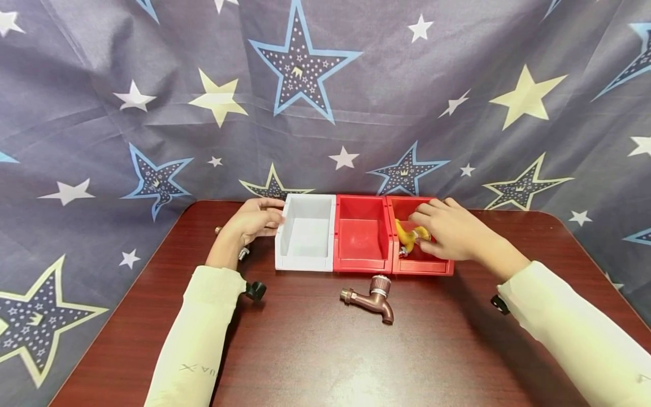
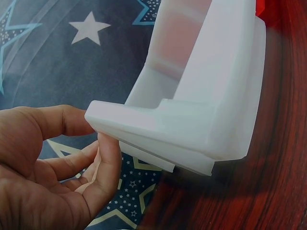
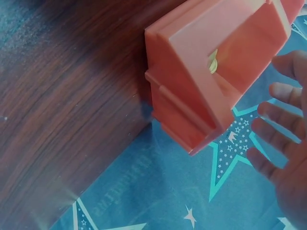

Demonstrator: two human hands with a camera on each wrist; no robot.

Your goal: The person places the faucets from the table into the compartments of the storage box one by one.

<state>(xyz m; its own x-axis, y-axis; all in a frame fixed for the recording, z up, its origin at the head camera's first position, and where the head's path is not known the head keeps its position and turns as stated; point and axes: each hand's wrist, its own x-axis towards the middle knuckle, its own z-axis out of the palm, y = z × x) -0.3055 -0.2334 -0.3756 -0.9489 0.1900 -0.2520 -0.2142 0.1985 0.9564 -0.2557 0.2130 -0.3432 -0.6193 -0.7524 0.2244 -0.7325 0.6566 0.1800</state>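
My left hand (image 1: 252, 219) is at the left side of the white bin (image 1: 305, 264). In the left wrist view its thumb and a finger pinch the corner of that bin. Over the right red bin (image 1: 424, 268) hovers my right hand (image 1: 452, 229), its fingers apart and slightly bent. Inside that bin lies a yellow tap (image 1: 405, 236), partly covered by the hand in the head view. The right wrist view shows no object between the right fingers. A bronze-brown tap (image 1: 373, 302) with a ribbed knob lies on the table in front of the bins.
Between the white bin and the right one stands a middle red bin (image 1: 363, 264), all three side by side. Behind the left forearm a metal fitting (image 1: 243, 253) shows, mostly hidden. A star-patterned cloth (image 1: 346, 130) hangs right behind the dark wooden table (image 1: 305, 339).
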